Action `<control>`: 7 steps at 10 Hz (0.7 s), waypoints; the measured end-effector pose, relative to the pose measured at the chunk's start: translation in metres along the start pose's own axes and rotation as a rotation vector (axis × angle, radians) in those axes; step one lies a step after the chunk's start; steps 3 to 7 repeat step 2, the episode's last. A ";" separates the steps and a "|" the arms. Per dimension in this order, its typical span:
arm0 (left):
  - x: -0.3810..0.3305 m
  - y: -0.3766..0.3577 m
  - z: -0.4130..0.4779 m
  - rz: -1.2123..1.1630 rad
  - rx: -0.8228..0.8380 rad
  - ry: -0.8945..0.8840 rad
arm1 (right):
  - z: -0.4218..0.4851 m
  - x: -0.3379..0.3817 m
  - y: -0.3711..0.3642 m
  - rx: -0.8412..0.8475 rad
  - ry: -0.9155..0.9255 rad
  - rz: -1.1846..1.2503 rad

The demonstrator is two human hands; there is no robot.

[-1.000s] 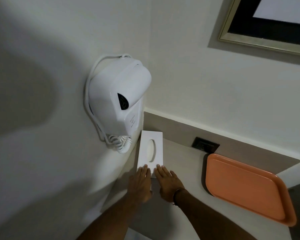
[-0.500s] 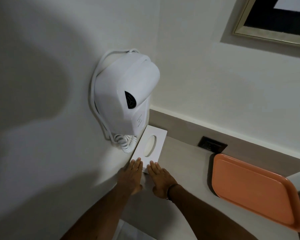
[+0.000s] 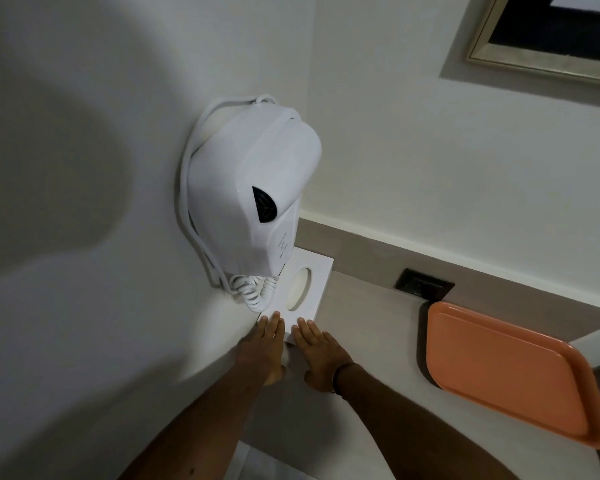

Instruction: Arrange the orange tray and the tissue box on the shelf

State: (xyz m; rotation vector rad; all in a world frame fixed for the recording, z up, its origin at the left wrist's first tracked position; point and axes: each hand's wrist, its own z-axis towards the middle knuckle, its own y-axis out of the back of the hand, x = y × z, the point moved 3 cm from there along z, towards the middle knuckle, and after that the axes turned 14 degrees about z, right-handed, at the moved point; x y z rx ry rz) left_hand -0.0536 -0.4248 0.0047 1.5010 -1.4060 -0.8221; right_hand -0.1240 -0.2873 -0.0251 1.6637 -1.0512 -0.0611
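A white tissue box (image 3: 317, 282) with an oval slot lies in the back left corner of the pale shelf (image 3: 371, 327), partly under a wall hair dryer. My left hand (image 3: 262, 344) and my right hand (image 3: 317, 355) lie flat side by side, fingertips pressed on the box's near end. Neither hand grips anything. An orange tray (image 3: 506, 372) rests flat on the shelf to the right, apart from both hands and the box.
A white wall-mounted hair dryer (image 3: 253, 199) with a coiled cord (image 3: 257, 292) overhangs the box's far end. A black socket plate (image 3: 425, 284) sits in the backsplash behind the tray. A framed picture (image 3: 548, 36) hangs top right.
Both hands have pushed the tissue box back along the shelf into the corner, so its far end now sits under the hair dryer. The tray has stayed put.
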 end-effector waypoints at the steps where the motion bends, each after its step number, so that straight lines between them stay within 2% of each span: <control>1: 0.000 0.000 -0.002 -0.020 -0.030 0.025 | -0.004 0.000 0.004 -0.033 0.011 0.027; 2: -0.008 0.000 -0.013 0.017 -0.069 -0.012 | -0.020 0.000 0.007 -0.075 0.026 0.153; 7: -0.008 0.000 -0.013 0.017 -0.069 -0.012 | -0.020 0.000 0.007 -0.075 0.026 0.153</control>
